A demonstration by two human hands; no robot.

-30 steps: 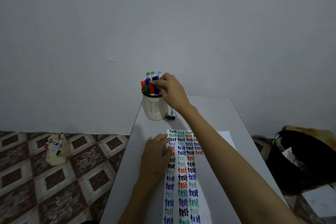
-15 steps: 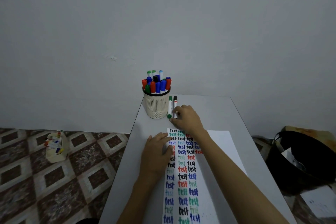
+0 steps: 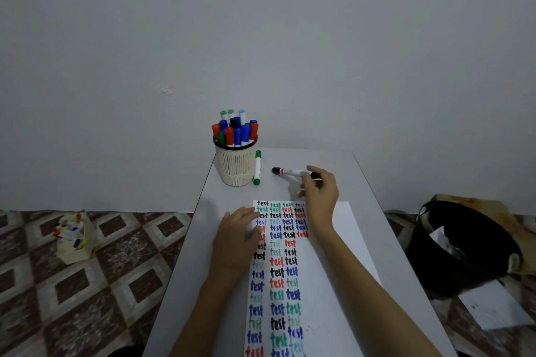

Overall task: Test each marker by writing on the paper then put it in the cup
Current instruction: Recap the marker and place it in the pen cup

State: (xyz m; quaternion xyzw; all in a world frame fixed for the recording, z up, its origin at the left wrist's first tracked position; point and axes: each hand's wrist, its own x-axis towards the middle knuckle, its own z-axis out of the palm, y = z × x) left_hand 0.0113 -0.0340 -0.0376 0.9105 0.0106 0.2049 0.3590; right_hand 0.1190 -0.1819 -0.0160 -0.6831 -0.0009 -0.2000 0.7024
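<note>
Cream-coloured and ribbed, the cup (image 3: 236, 166) stands at the far left corner of the grey table (image 3: 324, 158), and in the head view it is packed with upright markers (image 3: 235, 133) capped in red, blue, green and black. A green marker (image 3: 257, 168) lies on the table just to the right of the cup, touching or nearly touching its wall.

Further right of the cup, the right hand (image 3: 319, 191) pinches a black-capped marker (image 3: 291, 172) by its rear end, thumb and fingers curled round the white barrel. The cap is on and points back toward the cup. Whether the marker touches the table cannot be told.

Nearer the person than the cup lies the white paper (image 3: 336, 264), its left part filled with columns of the word "test" in black, red, blue and green. The left hand (image 3: 239, 238) rests flat on the paper's left edge with fingers straight, holding nothing. The two hands are apart, the right one closer to the cup.

On the patterned tile floor (image 3: 87, 298) left of the cup sits a small box of markers (image 3: 74, 240). Well to the right of the cup stands a black bin (image 3: 464, 264).
</note>
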